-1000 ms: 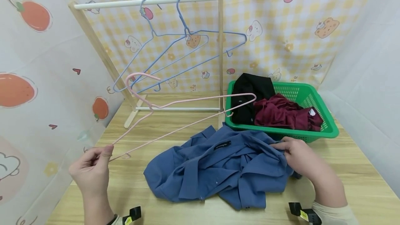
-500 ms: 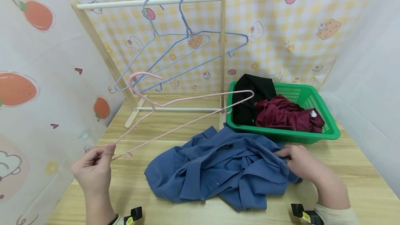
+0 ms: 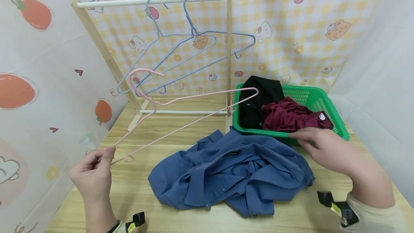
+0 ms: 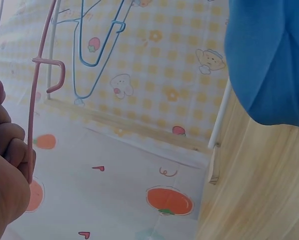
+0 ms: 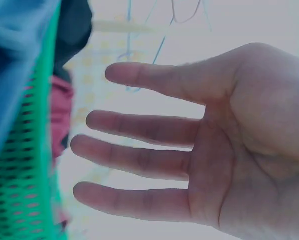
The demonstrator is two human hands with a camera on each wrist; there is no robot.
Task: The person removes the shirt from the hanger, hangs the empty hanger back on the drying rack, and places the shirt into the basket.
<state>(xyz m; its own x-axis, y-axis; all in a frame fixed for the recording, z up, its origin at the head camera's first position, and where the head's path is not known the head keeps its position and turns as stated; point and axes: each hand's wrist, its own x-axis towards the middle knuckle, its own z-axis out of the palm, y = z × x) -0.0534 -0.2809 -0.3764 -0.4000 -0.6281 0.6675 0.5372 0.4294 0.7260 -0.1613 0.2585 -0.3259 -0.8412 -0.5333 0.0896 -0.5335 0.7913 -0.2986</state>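
Note:
My left hand (image 3: 93, 172) pinches the lower left end of a pink clothes hanger (image 3: 200, 94), which is held up over the table with its hook at the upper left. In the left wrist view the fingers (image 4: 9, 137) curl around the pink wire. A crumpled blue shirt (image 3: 223, 179) with a dark collar label lies on the table between the hands. Above its right side, in front of the basket, is my right hand (image 3: 326, 150), slightly blurred. The right wrist view shows that palm (image 5: 214, 165) bare, with straight, spread fingers.
A green basket (image 3: 339, 125) at the back right holds a black garment (image 3: 255, 100) and a maroon garment (image 3: 294, 116). Two blue hangers (image 3: 191, 37) hang from the white bar (image 3: 123, 3) of a wooden-sided rack behind the shirt. Patterned cloth surrounds the table.
My right hand has let go of the shirt's right edge and moved up and to the right, towards the basket. The left hand keeps the hanger, whose right end has risen slightly.

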